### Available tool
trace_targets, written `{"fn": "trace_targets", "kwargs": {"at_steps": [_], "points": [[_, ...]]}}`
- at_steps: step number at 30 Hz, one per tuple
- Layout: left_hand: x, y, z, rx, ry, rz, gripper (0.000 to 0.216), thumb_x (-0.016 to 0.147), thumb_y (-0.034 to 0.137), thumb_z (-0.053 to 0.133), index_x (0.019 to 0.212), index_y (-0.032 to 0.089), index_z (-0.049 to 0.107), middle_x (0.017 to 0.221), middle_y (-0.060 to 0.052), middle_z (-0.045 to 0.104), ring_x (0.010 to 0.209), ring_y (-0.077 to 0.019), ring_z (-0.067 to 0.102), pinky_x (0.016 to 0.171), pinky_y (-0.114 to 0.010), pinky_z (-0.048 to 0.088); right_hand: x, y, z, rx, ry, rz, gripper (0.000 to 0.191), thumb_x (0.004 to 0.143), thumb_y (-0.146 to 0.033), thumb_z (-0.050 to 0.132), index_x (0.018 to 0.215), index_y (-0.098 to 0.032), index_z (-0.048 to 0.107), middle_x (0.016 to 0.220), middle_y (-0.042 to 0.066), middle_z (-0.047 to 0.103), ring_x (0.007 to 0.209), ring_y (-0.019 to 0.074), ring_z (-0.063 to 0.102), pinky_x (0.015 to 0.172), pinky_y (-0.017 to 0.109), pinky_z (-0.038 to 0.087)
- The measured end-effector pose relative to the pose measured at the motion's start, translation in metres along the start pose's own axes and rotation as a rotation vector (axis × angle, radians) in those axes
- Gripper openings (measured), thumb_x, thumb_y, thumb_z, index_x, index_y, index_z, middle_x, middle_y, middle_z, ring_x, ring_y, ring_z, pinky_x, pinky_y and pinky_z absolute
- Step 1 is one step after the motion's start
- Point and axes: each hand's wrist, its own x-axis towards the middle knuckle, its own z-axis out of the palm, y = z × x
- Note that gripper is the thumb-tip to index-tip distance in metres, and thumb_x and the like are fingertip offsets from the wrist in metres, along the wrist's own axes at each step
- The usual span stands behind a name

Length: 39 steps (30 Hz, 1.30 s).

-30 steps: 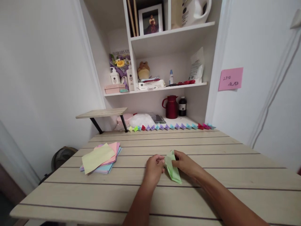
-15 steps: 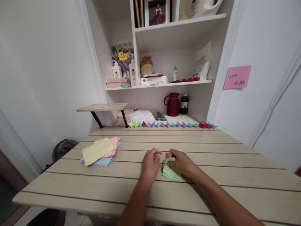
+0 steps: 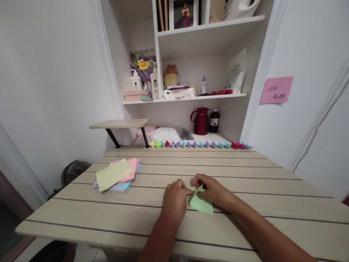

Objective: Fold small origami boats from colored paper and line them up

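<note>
A light green sheet of folded paper (image 3: 202,206) lies on the table in front of me, its upper part raised between my hands. My right hand (image 3: 214,190) is closed on the paper's top and right side, fingertips pinching it. From the left, my left hand (image 3: 176,201) has curled fingers, and an outstretched digit meets the paper's upper left edge. The fold under the fingers is partly hidden.
On the left lies a stack of coloured paper sheets (image 3: 116,176), yellow on top. Small folded paper pieces (image 3: 195,144) line the table's back edge. A small raised shelf (image 3: 120,124) stands back left. Behind are a red jug (image 3: 201,122) and a dark bottle (image 3: 214,122).
My left hand has come to the right and now touches the paper's upper left edge. My right hand still grips the paper, whose top fold has shifted.
</note>
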Motion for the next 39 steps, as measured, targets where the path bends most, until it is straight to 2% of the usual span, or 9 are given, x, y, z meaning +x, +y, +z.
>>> {"fn": "trace_targets", "kwargs": {"at_steps": [4, 7, 10, 15, 21, 26, 29, 34, 39], "points": [[-0.002, 0.001, 0.0, 0.19, -0.041, 0.103, 0.036, 0.079, 0.009, 0.054, 0.086, 0.036, 0.077, 0.083, -0.005, 0.057, 0.079, -0.0206, 0.046, 0.072, -0.033, 0.03, -0.013, -0.003, -0.013, 0.027, -0.086, -0.073, 0.043, 0.058, -0.006, 0.061, 0.096, -0.025, 0.066, 0.093, 0.002, 0.062, 0.081, 0.0199, 0.056, 0.073, 0.029, 0.045], [-0.003, 0.001, 0.001, 0.196, -0.059, 0.138, 0.04, 0.08, 0.007, 0.051, 0.09, 0.036, 0.076, 0.086, -0.005, 0.058, 0.081, -0.0208, 0.045, 0.074, -0.034, 0.029, -0.026, -0.006, -0.018, 0.059, -0.108, -0.152, 0.04, 0.062, -0.005, 0.059, 0.093, -0.027, 0.07, 0.103, 0.004, 0.062, 0.098, 0.0245, 0.056, 0.087, 0.035, 0.045], [-0.006, 0.001, 0.002, 0.188, -0.083, 0.141, 0.04, 0.079, 0.007, 0.05, 0.092, 0.034, 0.075, 0.091, -0.005, 0.059, 0.083, -0.0212, 0.045, 0.076, -0.034, 0.03, -0.039, -0.005, -0.018, 0.025, -0.05, -0.149, 0.035, 0.064, -0.004, 0.056, 0.083, -0.028, 0.073, 0.108, 0.005, 0.062, 0.104, 0.0259, 0.056, 0.092, 0.038, 0.043], [-0.008, 0.0, 0.001, 0.191, -0.078, 0.154, 0.04, 0.079, 0.008, 0.051, 0.095, 0.035, 0.075, 0.1, -0.005, 0.063, 0.088, -0.0226, 0.049, 0.078, -0.035, 0.03, -0.054, -0.001, -0.015, -0.057, 0.023, -0.111, 0.037, 0.068, -0.007, 0.057, 0.086, -0.033, 0.077, 0.107, 0.005, 0.067, 0.104, 0.0281, 0.057, 0.097, 0.044, 0.039], [-0.007, 0.004, -0.004, 0.145, -0.03, 0.036, 0.038, 0.084, 0.01, 0.045, 0.101, 0.029, 0.074, 0.102, -0.005, 0.062, 0.092, -0.0195, 0.057, 0.082, -0.034, 0.036, -0.056, 0.002, -0.016, -0.102, 0.014, -0.124, 0.037, 0.071, -0.007, 0.058, 0.088, -0.034, 0.078, 0.108, 0.004, 0.069, 0.104, 0.0276, 0.058, 0.095, 0.044, 0.039], [-0.009, 0.006, -0.004, 0.163, -0.122, 0.146, 0.04, 0.083, 0.008, 0.049, 0.098, 0.035, 0.075, 0.105, -0.004, 0.062, 0.095, -0.0197, 0.056, 0.084, -0.035, 0.036, -0.056, -0.001, -0.017, -0.086, 0.021, -0.136, 0.035, 0.07, -0.006, 0.058, 0.086, -0.032, 0.076, 0.105, 0.003, 0.069, 0.103, 0.0271, 0.058, 0.093, 0.043, 0.039], [-0.01, 0.007, -0.003, 0.194, -0.177, 0.147, 0.041, 0.081, 0.006, 0.05, 0.093, 0.036, 0.076, 0.099, -0.003, 0.064, 0.094, -0.0208, 0.055, 0.084, -0.036, 0.036, -0.055, -0.001, -0.018, -0.074, 0.022, -0.122, 0.03, 0.07, -0.006, 0.058, 0.082, -0.029, 0.072, 0.103, 0.003, 0.069, 0.101, 0.0258, 0.058, 0.091, 0.04, 0.04], [-0.009, 0.005, -0.001, 0.142, -0.152, 0.062, 0.038, 0.079, 0.004, 0.049, 0.082, 0.029, 0.076, 0.1, -0.003, 0.066, 0.097, -0.0202, 0.055, 0.087, -0.037, 0.036, -0.05, 0.0, -0.017, -0.143, 0.045, -0.028, 0.009, 0.08, -0.021, 0.06, 0.078, -0.026, 0.067, 0.098, 0.004, 0.068, 0.095, 0.0241, 0.058, 0.086, 0.038, 0.041], [-0.007, 0.005, -0.001, 0.155, -0.117, 0.015, 0.034, 0.077, 0.002, 0.045, 0.075, 0.023, 0.071, 0.097, -0.001, 0.066, 0.094, -0.0178, 0.057, 0.087, -0.035, 0.038, -0.04, -0.001, -0.013, -0.279, 0.047, 0.059, 0.019, 0.086, -0.032, 0.055, 0.071, -0.022, 0.06, 0.09, 0.004, 0.065, 0.086, 0.0214, 0.058, 0.078, 0.034, 0.042]]}}
